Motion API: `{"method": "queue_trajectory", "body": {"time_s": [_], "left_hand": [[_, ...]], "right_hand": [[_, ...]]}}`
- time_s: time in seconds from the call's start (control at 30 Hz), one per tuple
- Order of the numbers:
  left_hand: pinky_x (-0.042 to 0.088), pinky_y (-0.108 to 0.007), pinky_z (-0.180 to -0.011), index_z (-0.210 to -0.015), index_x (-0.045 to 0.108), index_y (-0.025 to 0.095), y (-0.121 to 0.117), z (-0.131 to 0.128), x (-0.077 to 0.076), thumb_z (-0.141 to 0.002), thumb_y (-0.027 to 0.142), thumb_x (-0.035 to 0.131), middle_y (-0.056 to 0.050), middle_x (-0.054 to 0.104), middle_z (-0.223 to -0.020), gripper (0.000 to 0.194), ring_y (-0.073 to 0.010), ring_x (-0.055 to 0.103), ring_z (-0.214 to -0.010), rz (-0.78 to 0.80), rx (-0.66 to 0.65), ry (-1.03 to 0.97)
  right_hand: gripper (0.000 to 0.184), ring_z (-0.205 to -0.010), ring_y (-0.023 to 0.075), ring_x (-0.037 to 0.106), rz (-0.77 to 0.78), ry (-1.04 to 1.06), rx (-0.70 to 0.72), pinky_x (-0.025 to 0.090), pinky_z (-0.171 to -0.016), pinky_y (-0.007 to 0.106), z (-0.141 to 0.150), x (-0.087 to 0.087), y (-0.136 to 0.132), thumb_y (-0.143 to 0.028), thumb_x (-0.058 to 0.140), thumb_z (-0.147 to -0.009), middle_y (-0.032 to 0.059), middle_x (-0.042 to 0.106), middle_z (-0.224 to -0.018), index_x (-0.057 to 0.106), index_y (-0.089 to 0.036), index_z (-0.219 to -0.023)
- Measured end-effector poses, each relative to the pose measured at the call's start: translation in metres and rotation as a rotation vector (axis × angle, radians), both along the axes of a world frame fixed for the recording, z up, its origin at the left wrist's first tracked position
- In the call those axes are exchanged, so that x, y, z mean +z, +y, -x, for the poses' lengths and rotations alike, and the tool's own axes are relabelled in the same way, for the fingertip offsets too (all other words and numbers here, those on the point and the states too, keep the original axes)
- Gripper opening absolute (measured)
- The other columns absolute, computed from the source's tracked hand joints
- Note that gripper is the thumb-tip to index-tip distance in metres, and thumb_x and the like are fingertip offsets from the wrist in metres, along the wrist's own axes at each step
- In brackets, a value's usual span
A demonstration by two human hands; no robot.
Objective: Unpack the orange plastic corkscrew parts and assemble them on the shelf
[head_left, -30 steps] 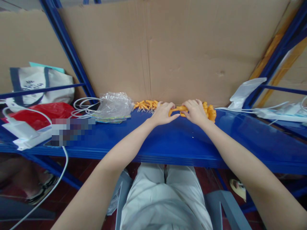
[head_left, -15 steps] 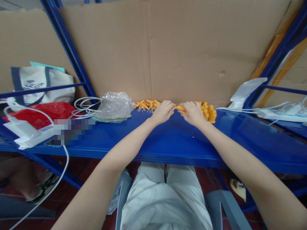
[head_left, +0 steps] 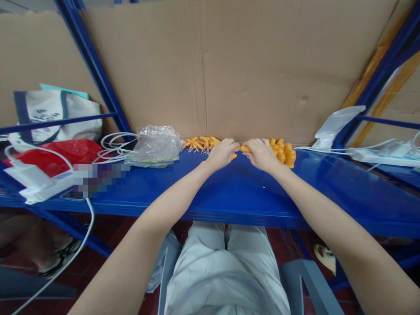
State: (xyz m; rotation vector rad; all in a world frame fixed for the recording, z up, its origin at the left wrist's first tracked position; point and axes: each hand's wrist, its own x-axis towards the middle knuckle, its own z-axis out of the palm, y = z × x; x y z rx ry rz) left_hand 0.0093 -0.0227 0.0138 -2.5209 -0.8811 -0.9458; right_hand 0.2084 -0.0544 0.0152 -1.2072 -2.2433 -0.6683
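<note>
Step in hand, as judged: two-handed work on one orange piece (head_left: 244, 148), near the back edge of the blue table (head_left: 229, 192), about midway along; the exact action is hidden by the fingers

Left hand (head_left: 221, 153): fingers bent inward at the left end of the orange piece; whether they pinch it or only touch it, cannot tell

Right hand (head_left: 260, 153): thumb and fingers closed on the orange piece

Next move, as judged: calls for fingertips close together and a steady hold; the orange piece looks smooth and rounded, probably moulded

Surroundings, left to right:

Cloth bag (head_left: 80, 113), cream with dark blue bands, soft and slumped, back left corner of the table

Red bag (head_left: 88, 151), thin crinkled plastic, in front of the cloth bag

Power strip (head_left: 41, 192), white hard plastic, by the front left edge

Clear bags (head_left: 157, 146), glossy wrinkled film in a flat stack, left of the hands

Orange figures (head_left: 199, 142), slim and branching, heaped along the back edge, small metal chains towards the front

Orange blocks (head_left: 288, 155), knobbly and rounded, in close rows just beyond the right hand

White cord (head_left: 323, 152), thin, smooth, running right along the back edge

Cardboard (head_left: 249, 65), matt brown, creased upright sheet behind the table
</note>
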Motion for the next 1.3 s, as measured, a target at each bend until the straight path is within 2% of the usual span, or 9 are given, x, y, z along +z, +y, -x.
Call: {"method": "queue_trajectory", "body": {"time_s": [0.17, 0.33, 0.47, 0.57, 0.67, 0.83, 1.0, 1.13, 1.3], "left_hand": [[0.05, -0.034, -0.087, -0.1, 0.073, 0.017, 0.01, -0.007, 0.0, -0.094, 0.016, 0.054, -0.006, 0.071, -0.092, 0.02, -0.0198, 0.065, -0.092, 0.178, -0.084, -0.163], [0.048, -0.026, -0.065, -0.077, 0.07, 0.015, 0.006, -0.008, 0.006, -0.09, 0.018, 0.061, 0.0, 0.064, -0.067, 0.016, -0.0134, 0.06, -0.065, 0.643, -0.179, -0.335], [0.037, -0.021, -0.046, -0.075, 0.066, 0.015, -0.004, -0.003, 0.012, -0.092, 0.025, 0.061, 0.0, 0.058, -0.061, 0.02, -0.0093, 0.052, -0.051, 1.071, -0.269, -0.452], [0.033, -0.02, -0.04, -0.076, 0.066, 0.015, -0.008, -0.001, 0.016, -0.089, 0.027, 0.065, -0.001, 0.057, -0.062, 0.018, -0.0095, 0.052, -0.049, 1.261, -0.307, -0.54], [0.028, -0.02, -0.038, -0.076, 0.066, 0.015, -0.007, 0.001, 0.018, -0.088, 0.028, 0.066, -0.002, 0.057, -0.06, 0.018, -0.0097, 0.05, -0.047, 1.369, -0.311, -0.546], [0.029, -0.02, -0.038, -0.077, 0.068, 0.015, 0.002, 0.01, 0.014, -0.086, 0.033, 0.07, -0.003, 0.059, -0.059, 0.02, -0.0105, 0.052, -0.047, 1.316, -0.224, -0.607], [0.035, -0.016, -0.041, -0.094, 0.07, 0.018, 0.011, 0.018, 0.011, -0.089, 0.032, 0.069, -0.001, 0.062, -0.063, 0.015, -0.0098, 0.057, -0.053, 1.12, -0.111, -0.813], [0.048, -0.019, -0.057, -0.087, 0.068, 0.018, 0.017, 0.019, 0.009, -0.086, 0.023, 0.071, -0.002, 0.069, -0.073, 0.006, -0.0112, 0.064, -0.067, 1.034, -0.079, -0.898], [0.053, -0.025, -0.078, -0.077, 0.062, 0.016, 0.025, 0.015, 0.004, -0.08, 0.009, 0.069, -0.002, 0.07, -0.076, 0.01, -0.0119, 0.066, -0.078, 0.887, -0.084, -0.94]], "right_hand": [[0.025, -0.1, 0.0288, 0.055, -0.082, -0.069, -0.043, 0.034, -0.094, 0.043, 0.001, 0.004, -0.003, -0.018, 0.037, -0.097, 0.0125, 0.068, -0.107, 0.06, -0.02, -0.108], [0.032, -0.107, 0.0291, 0.053, -0.095, -0.111, -0.058, 0.03, -0.104, 0.049, 0.001, 0.007, -0.005, -0.013, 0.033, -0.096, 0.0122, 0.068, -0.113, 0.061, -0.022, -0.108], [0.034, -0.114, 0.0284, 0.052, -0.096, -0.115, -0.058, 0.026, -0.111, 0.052, 0.002, 0.007, -0.004, -0.012, 0.032, -0.095, 0.0107, 0.067, -0.119, 0.061, -0.025, -0.108], [0.035, -0.113, 0.0277, 0.053, -0.118, -0.1, -0.028, 0.025, -0.113, 0.053, 0.002, 0.007, -0.002, -0.011, 0.03, -0.094, 0.0118, 0.067, -0.117, 0.061, -0.023, -0.106], [0.035, -0.111, 0.0275, 0.055, -0.127, -0.067, 0.001, 0.026, -0.113, 0.055, -0.002, 0.007, 0.003, -0.009, 0.03, -0.092, 0.0138, 0.068, -0.113, 0.061, -0.019, -0.105], [0.036, -0.108, 0.0307, 0.056, -0.111, 0.098, -0.049, 0.032, -0.107, 0.056, -0.027, 0.005, 0.011, -0.009, 0.037, -0.086, 0.015, 0.068, -0.108, 0.061, -0.018, -0.111], [0.026, -0.108, 0.0362, 0.056, -0.133, 0.304, -0.169, 0.042, -0.09, 0.051, -0.045, 0.001, 0.019, -0.033, 0.051, -0.09, 0.0185, 0.066, -0.111, 0.062, -0.018, -0.109], [0.03, -0.098, 0.0331, 0.062, -0.007, 0.318, -0.223, 0.045, -0.082, 0.045, -0.043, -0.002, 0.023, -0.046, 0.054, -0.09, 0.015, 0.069, -0.099, 0.067, -0.02, -0.096], [0.029, -0.089, 0.031, 0.067, 0.169, 0.265, -0.204, 0.047, -0.081, 0.045, -0.04, -0.01, 0.028, -0.045, 0.057, -0.088, 0.0103, 0.073, -0.091, 0.07, -0.021, -0.097]]}}
